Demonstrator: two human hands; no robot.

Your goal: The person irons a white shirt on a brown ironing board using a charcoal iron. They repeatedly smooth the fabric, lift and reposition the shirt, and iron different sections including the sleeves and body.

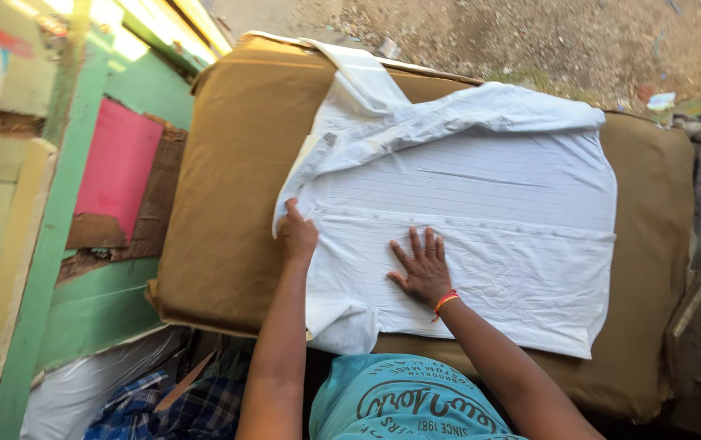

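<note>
A white shirt with fine stripes (481, 195) lies spread on a brown padded table (228, 171), one sleeve folded across its top. My left hand (296, 234) pinches the shirt's left edge near the collar end. My right hand (422, 267), with an orange band at the wrist, lies flat with fingers spread on the middle of the shirt, just below the button line.
A green wooden wall with a pink panel (118, 167) stands left of the table. Checked blue cloth (171, 407) and a white plastic bag (81, 391) lie below the table's near-left corner. Gravel ground (513, 33) lies beyond the far edge.
</note>
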